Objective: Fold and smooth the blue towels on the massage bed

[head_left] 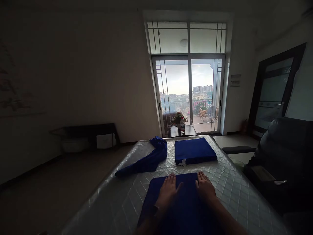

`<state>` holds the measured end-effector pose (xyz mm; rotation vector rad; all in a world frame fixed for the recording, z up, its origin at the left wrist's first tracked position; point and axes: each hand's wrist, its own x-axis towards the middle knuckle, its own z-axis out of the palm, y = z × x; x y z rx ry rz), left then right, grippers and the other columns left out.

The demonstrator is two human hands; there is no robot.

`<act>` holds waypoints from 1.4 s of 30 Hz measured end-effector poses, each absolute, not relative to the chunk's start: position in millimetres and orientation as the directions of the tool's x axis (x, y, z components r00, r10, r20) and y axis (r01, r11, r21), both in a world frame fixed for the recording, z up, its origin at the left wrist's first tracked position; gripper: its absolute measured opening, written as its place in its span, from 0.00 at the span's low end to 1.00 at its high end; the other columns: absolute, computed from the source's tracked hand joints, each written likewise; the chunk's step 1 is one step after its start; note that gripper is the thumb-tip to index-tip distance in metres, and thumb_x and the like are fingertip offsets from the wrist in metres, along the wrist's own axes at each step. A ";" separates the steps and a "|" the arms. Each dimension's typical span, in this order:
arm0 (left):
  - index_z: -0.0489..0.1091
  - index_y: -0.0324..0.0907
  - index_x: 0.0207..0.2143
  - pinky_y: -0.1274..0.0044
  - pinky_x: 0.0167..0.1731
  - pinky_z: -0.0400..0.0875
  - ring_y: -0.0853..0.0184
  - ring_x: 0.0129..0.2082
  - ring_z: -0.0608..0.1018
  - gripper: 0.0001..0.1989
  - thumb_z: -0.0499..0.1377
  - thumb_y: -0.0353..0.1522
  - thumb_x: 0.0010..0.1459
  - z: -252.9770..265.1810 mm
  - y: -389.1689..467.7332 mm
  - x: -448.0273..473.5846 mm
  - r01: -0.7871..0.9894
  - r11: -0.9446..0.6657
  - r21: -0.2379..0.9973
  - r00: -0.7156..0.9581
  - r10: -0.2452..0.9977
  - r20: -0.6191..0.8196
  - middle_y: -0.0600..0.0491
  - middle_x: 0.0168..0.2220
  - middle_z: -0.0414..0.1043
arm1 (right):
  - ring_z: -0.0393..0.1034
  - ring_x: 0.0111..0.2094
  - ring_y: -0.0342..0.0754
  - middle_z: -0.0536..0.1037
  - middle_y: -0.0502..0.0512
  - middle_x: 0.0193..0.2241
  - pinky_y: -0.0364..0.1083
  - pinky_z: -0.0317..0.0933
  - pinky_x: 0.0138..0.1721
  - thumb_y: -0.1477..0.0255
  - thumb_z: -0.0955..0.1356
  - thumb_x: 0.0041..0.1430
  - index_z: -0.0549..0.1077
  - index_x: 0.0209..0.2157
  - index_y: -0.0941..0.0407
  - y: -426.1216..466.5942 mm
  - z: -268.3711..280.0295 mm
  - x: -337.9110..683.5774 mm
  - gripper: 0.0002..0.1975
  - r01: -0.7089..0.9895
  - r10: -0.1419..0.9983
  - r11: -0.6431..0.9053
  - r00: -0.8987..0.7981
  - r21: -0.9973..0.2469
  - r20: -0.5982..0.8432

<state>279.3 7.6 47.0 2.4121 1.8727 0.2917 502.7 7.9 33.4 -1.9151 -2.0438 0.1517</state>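
Note:
A blue cloth [184,212] lies flat in front of me on the table, its far edge fairly straight. My left hand [168,189] rests on its upper left part, fingers stretched forward and thumb out to the side. On the upper right part lies my right hand [204,186], also flat with the fingers extended. Just beyond is a neatly folded blue cloth stack [195,150] with a white label at its near left corner. To the left of that stack, a crumpled blue cloth [149,158] trails toward the table's left edge.
A silvery quilted cover [117,199] spreads over the table. Past its far end stands a small dark table with a potted plant [178,119] and a bottle [182,125]. A black armchair [286,150] is close on the right. Sliding glass doors [189,94] are at the back.

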 end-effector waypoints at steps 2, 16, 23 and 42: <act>0.54 0.31 0.73 0.58 0.72 0.52 0.52 0.74 0.54 0.44 0.32 0.54 0.71 49.8 4.9 321.8 0.893 -0.372 0.252 0.358 0.928 0.103 0.38 0.74 0.52 | 0.46 0.74 0.53 0.55 0.62 0.73 0.53 0.44 0.73 0.68 0.53 0.71 0.58 0.71 0.67 9.2 31.4 503.7 0.32 0.953 0.986 0.094 -0.048 -0.287 0.162; 0.53 0.32 0.73 0.61 0.74 0.46 0.57 0.75 0.52 0.42 0.30 0.53 0.72 40.1 6.0 328.6 0.907 -0.327 0.264 0.315 0.945 0.090 0.43 0.75 0.50 | 0.41 0.75 0.54 0.52 0.66 0.73 0.55 0.43 0.73 0.69 0.51 0.71 0.56 0.71 0.70 13.2 28.2 505.9 0.32 0.958 0.985 0.139 -0.106 -0.252 0.140; 0.54 0.29 0.72 0.59 0.73 0.49 0.54 0.75 0.53 0.41 0.32 0.50 0.73 24.0 9.2 213.5 0.980 -0.150 0.130 0.132 0.982 0.133 0.39 0.74 0.50 | 0.39 0.75 0.54 0.47 0.64 0.74 0.54 0.39 0.74 0.63 0.51 0.72 0.51 0.72 0.70 12.0 33.3 509.7 0.35 0.952 0.990 0.136 -0.124 -0.276 0.061; 0.55 0.25 0.71 0.60 0.72 0.49 0.52 0.74 0.54 0.45 0.29 0.52 0.72 56.1 7.7 227.8 0.992 -0.027 0.122 0.017 0.997 0.080 0.34 0.73 0.51 | 0.37 0.76 0.53 0.47 0.63 0.75 0.55 0.37 0.74 0.60 0.49 0.72 0.49 0.73 0.69 -0.1 31.9 504.0 0.37 0.952 0.991 0.132 -0.119 -0.276 0.062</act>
